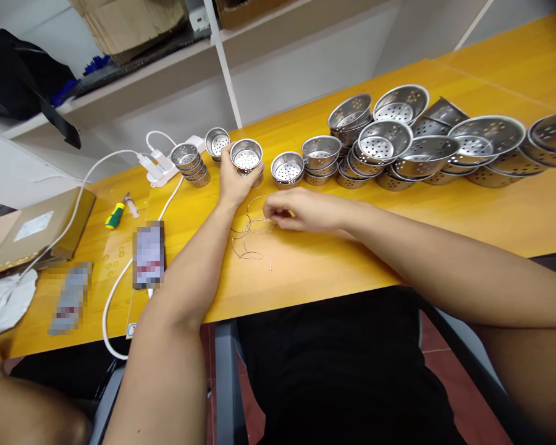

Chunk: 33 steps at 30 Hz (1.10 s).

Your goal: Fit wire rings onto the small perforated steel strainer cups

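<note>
My left hand (235, 182) is wrapped round a small perforated metal cup (246, 154) near the back of the table. My right hand (293, 209) is lower and to the right, its fingers curled together over several thin wire rings (246, 238). Some rings reach up to the fingertips, but what the fingers hold is hidden. The loose rings overlap on the yellow tabletop. Just right of the held cup stands a stack of cups (288, 170), and another cup (217, 143) is behind my left hand. A further stack (192, 165) stands to the left.
Stacked perforated metal bowls (384, 145) line the back right. A white power strip (162, 170) with cables, a green-yellow screwdriver (115, 216), a phone-like object (149, 254) and a cardboard box (41, 232) lie left. Another person's arm (23, 395) is at lower left.
</note>
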Each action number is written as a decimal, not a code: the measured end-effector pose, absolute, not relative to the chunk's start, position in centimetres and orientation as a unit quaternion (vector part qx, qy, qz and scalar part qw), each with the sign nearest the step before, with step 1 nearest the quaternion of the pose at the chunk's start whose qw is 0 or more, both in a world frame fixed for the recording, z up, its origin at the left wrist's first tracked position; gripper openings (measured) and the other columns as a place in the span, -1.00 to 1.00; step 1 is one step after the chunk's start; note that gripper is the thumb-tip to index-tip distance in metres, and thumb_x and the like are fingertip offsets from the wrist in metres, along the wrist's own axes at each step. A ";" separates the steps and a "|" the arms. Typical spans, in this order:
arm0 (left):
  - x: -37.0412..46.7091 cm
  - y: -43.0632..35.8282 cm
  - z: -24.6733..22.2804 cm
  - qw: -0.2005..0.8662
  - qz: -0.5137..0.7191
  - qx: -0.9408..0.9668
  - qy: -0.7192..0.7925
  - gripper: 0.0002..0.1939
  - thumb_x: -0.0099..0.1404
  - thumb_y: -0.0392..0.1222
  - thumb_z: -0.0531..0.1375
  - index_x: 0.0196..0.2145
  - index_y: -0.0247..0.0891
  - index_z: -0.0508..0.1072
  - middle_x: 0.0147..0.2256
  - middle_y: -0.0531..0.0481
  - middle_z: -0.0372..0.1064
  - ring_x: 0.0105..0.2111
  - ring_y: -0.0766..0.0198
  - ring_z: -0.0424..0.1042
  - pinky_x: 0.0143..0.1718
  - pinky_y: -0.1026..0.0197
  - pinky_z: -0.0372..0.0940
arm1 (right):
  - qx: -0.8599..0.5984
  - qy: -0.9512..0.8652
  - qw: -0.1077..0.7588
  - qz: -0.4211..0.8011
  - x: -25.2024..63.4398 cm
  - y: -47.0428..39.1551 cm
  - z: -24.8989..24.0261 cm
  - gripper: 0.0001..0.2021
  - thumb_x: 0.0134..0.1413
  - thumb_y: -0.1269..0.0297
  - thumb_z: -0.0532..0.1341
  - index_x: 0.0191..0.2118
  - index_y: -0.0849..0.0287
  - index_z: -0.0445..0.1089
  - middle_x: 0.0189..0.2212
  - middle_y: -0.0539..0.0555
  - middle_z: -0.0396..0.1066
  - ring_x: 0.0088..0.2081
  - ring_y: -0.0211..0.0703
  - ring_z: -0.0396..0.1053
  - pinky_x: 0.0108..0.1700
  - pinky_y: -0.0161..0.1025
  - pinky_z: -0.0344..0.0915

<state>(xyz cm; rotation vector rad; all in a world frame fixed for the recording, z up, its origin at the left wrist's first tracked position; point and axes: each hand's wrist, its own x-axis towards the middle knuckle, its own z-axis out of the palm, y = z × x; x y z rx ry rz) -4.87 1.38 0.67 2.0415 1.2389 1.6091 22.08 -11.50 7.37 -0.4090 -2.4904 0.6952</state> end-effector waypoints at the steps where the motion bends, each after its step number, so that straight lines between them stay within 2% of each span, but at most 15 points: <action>1: -4.8 1.3 0.8 0.127 0.559 0.703 0.420 0.10 0.12 0.57 0.66 0.33 -0.01 0.33 0.30 -0.18 0.56 0.41 -0.19 0.60 0.64 -0.40 0.38 | -0.155 -0.905 0.285 0.277 22.3 -11.2 7.3 -0.80 0.35 0.51 0.30 -0.03 0.10 0.56 -0.24 0.01 0.60 -0.27 -0.14 0.47 -0.14 -0.19 0.40; 3: -4.5 1.1 1.0 0.125 0.568 0.704 0.408 0.09 0.10 0.57 0.67 0.31 -0.02 0.35 0.27 -0.16 0.56 0.38 -0.18 0.60 0.63 -0.39 0.39 | -0.168 -0.877 0.332 0.304 22.5 -10.8 7.3 -0.79 0.38 0.42 0.33 0.05 0.10 0.62 -0.23 0.02 0.64 -0.26 -0.14 0.51 -0.12 -0.16 0.44; 6: -4.2 0.8 1.2 0.124 0.577 0.703 0.396 0.07 0.09 0.56 0.68 0.28 -0.02 0.38 0.22 -0.14 0.56 0.32 -0.15 0.62 0.59 -0.38 0.42 | -0.198 -0.833 0.372 0.358 22.5 -10.7 7.5 -0.88 0.48 0.19 0.39 -0.04 0.10 0.64 -0.31 0.00 0.63 -0.31 -0.16 0.51 -0.19 -0.16 0.44; 9: -3.9 0.6 1.3 0.120 0.584 0.702 0.390 0.04 0.11 0.57 0.67 0.27 -0.01 0.40 0.20 -0.12 0.56 0.28 -0.11 0.63 0.56 -0.37 0.45 | -0.225 -0.786 0.389 0.424 22.4 -10.8 7.7 -0.77 0.53 0.03 0.42 -0.11 0.08 0.59 -0.43 -0.05 0.55 -0.42 -0.19 0.49 -0.30 -0.16 0.41; 14: -3.6 0.3 1.4 0.117 0.578 0.705 0.394 -0.02 0.17 0.56 0.64 0.27 -0.01 0.41 0.19 -0.10 0.56 0.29 -0.08 0.64 0.56 -0.33 0.48 | -0.233 -0.759 0.458 0.400 22.5 -10.5 7.8 -0.77 0.47 0.04 0.50 -0.02 0.07 0.63 -0.40 -0.08 0.48 -0.45 -0.24 0.37 -0.38 -0.17 0.31; 20: -3.3 0.2 1.2 0.105 0.571 0.719 0.382 -0.02 0.22 0.52 0.64 0.32 -0.03 0.39 0.21 -0.12 0.60 0.28 -0.08 0.67 0.55 -0.33 0.49 | -0.280 -0.747 0.502 0.335 23.1 -9.6 7.9 -0.71 0.50 -0.06 0.49 -0.08 0.07 0.63 -0.49 -0.11 0.34 -0.51 -0.25 0.19 -0.44 -0.16 0.14; 22: -3.2 0.1 1.4 0.094 0.563 0.727 0.382 -0.03 0.22 0.49 0.65 0.33 -0.01 0.40 0.22 -0.10 0.59 0.31 -0.11 0.65 0.59 -0.38 0.44 | -0.295 -0.739 0.516 0.317 23.3 -9.3 7.9 -0.65 0.49 -0.14 0.49 -0.05 0.07 0.63 -0.49 -0.11 0.33 -0.50 -0.23 0.19 -0.43 -0.15 0.17; 26: -2.7 -0.7 2.4 0.070 0.553 0.735 0.386 -0.04 0.18 0.53 0.65 0.29 -0.01 0.45 0.22 -0.11 0.58 0.39 -0.20 0.61 0.66 -0.48 0.33 | -0.347 -0.725 0.520 0.289 23.6 -9.0 8.2 -0.55 0.48 -0.31 0.46 -0.01 0.00 0.61 -0.44 -0.04 0.40 -0.43 -0.11 0.33 -0.35 -0.10 0.35; 30: -1.6 -2.1 3.1 0.088 0.545 0.737 0.389 0.02 0.14 0.63 0.62 0.28 0.00 0.44 0.22 -0.13 0.58 0.37 -0.20 0.62 0.62 -0.45 0.41 | -0.378 -0.718 0.514 0.278 23.8 -9.1 8.5 -0.48 0.45 -0.44 0.41 -0.02 -0.05 0.57 -0.42 0.01 0.45 -0.41 -0.03 0.38 -0.32 -0.03 0.45; 33: -0.7 -2.8 3.0 0.098 0.537 0.746 0.382 0.04 0.21 0.66 0.57 0.35 0.04 0.37 0.25 -0.14 0.56 0.38 -0.19 0.62 0.61 -0.42 0.44 | -0.377 -0.709 0.526 0.280 23.8 -9.0 8.6 -0.45 0.43 -0.49 0.41 -0.01 -0.06 0.55 -0.42 0.01 0.44 -0.42 -0.05 0.35 -0.33 -0.03 0.46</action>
